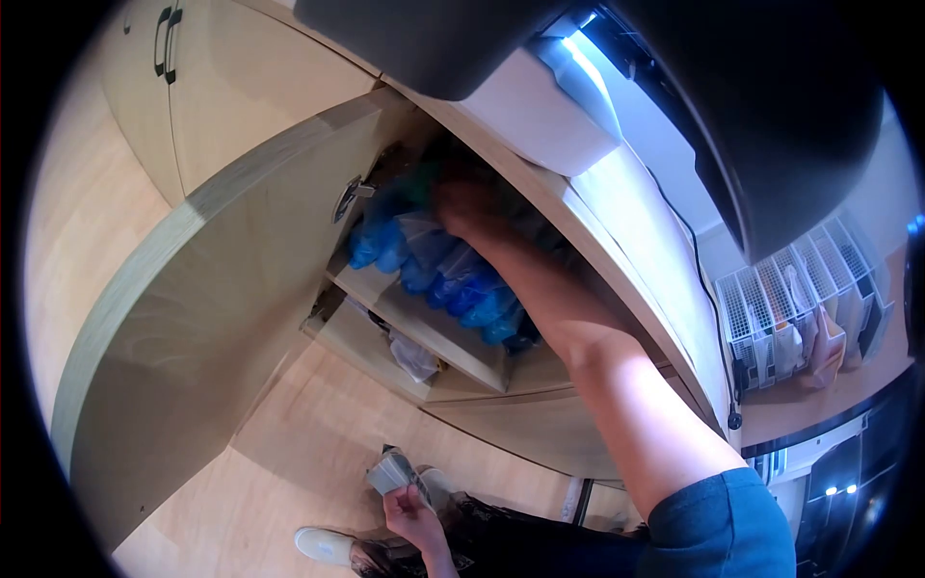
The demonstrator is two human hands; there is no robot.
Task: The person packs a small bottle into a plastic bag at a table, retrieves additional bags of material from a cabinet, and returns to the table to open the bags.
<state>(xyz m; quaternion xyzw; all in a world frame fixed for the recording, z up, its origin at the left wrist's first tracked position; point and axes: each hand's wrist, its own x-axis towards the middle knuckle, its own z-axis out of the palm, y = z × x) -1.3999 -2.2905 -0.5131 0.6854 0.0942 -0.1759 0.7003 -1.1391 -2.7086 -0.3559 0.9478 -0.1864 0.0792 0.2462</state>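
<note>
The left hand (412,518), bottom centre, is pinched on a small greyish packet (391,473), whose contents I can't make out. The right hand (464,205), upper centre, reaches into the shadowed cupboard among blue bundles (453,281); its fingers are hidden, so I cannot tell whether they grip anything. Below the shelf (424,323), a whitish item (412,356) is partly covered. The dark object (809,125), upper right, is cut off.

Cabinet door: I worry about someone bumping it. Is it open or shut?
Open: the cabinet door stands swung out, exposing a shelf with blue bundles.
</note>
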